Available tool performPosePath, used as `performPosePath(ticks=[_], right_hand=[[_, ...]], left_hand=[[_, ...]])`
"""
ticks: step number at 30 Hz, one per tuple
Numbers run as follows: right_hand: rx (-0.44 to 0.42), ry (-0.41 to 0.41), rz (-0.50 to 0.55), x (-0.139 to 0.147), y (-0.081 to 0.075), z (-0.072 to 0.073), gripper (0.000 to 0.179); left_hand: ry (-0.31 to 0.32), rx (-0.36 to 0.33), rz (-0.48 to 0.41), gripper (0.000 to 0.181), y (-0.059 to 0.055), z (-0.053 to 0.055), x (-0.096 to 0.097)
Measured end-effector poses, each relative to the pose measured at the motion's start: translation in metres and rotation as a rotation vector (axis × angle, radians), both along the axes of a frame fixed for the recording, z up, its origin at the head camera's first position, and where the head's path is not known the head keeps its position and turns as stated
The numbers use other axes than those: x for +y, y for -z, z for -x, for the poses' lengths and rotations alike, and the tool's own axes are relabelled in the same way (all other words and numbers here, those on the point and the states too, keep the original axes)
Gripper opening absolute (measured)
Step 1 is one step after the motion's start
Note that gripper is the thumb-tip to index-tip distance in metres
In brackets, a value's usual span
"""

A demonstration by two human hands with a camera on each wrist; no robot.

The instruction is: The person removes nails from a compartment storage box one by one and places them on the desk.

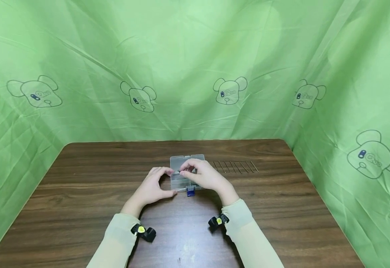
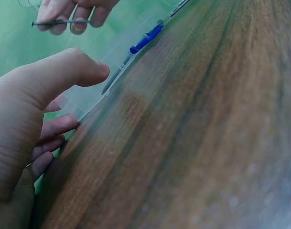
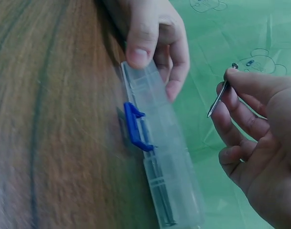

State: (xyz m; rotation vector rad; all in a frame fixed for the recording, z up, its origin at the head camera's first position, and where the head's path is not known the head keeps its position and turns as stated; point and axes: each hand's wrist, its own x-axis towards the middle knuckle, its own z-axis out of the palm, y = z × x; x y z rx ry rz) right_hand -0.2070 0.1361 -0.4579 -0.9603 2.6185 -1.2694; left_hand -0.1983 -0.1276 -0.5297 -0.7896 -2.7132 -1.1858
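A clear plastic compartment box [image 1: 180,183] lies on the table with its lid [image 1: 177,162] tipped back and a blue latch [image 1: 190,192] at the front. My left hand [image 1: 150,189] holds the left end of the box, thumb by the front corner and fingers around the far side. Over the box, my right hand [image 1: 204,175] pinches a dark metal nail [image 3: 218,99] between thumb and fingertips; its head and pointed end both show in the right wrist view. Long nails [image 3: 163,195] lie inside a compartment at the right end of the box.
Several more nails [image 1: 254,166] lie in a spaced row on the wooden table [image 1: 81,193], just right of the box. A green curtain [image 1: 181,119] printed with animal heads hangs behind the table and along its sides.
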Motion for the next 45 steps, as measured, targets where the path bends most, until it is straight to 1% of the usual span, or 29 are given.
performPosePath(ticks=[5, 10, 13, 16, 18, 22, 25, 29, 32, 35, 40, 45], right_hand=[[0.027, 0.032, 0.043, 0.009, -0.009, -0.003, 0.012], [0.089, 0.066, 0.05, 0.026, -0.016, -0.007, 0.012], [0.129, 0.089, 0.052, 0.039, -0.017, -0.01, 0.01], [0.141, 0.117, 0.061, 0.052, -0.017, -0.013, 0.01], [0.131, 0.134, 0.072, 0.06, -0.016, -0.016, 0.01], [0.082, 0.167, 0.107, 0.075, -0.015, -0.022, 0.013], [0.052, 0.2, 0.117, 0.084, -0.014, -0.027, 0.016], [0.062, 0.267, 0.08, 0.097, -0.013, -0.03, 0.015], [0.059, 0.32, 0.053, 0.106, -0.012, -0.033, 0.013], [0.024, 0.361, 0.046, 0.115, -0.01, -0.035, 0.013], [-0.037, 0.414, 0.04, 0.129, -0.001, -0.036, 0.014], [-0.103, 0.454, 0.025, 0.136, 0.006, -0.036, 0.02]], left_hand=[[0.001, 0.019, 0.001, 0.07, 0.0, -0.001, 0.001], [-0.011, 0.028, 0.006, 0.069, 0.001, -0.001, 0.001], [-0.014, 0.013, 0.01, 0.07, 0.001, -0.001, 0.001], [-0.015, 0.0, 0.017, 0.07, 0.001, 0.0, 0.001], [-0.014, -0.002, 0.02, 0.07, 0.001, -0.001, 0.0], [-0.009, 0.012, 0.018, 0.07, 0.0, -0.001, 0.001], [-0.011, 0.008, 0.015, 0.07, 0.0, -0.001, 0.001], [-0.017, -0.003, 0.018, 0.07, 0.002, -0.001, 0.001], [-0.019, 0.002, 0.02, 0.07, 0.003, 0.0, 0.0], [-0.019, 0.006, 0.017, 0.07, 0.003, 0.0, 0.0], [-0.019, 0.008, 0.02, 0.07, 0.003, -0.001, 0.001], [-0.013, 0.015, 0.011, 0.07, 0.0, -0.002, 0.002]])
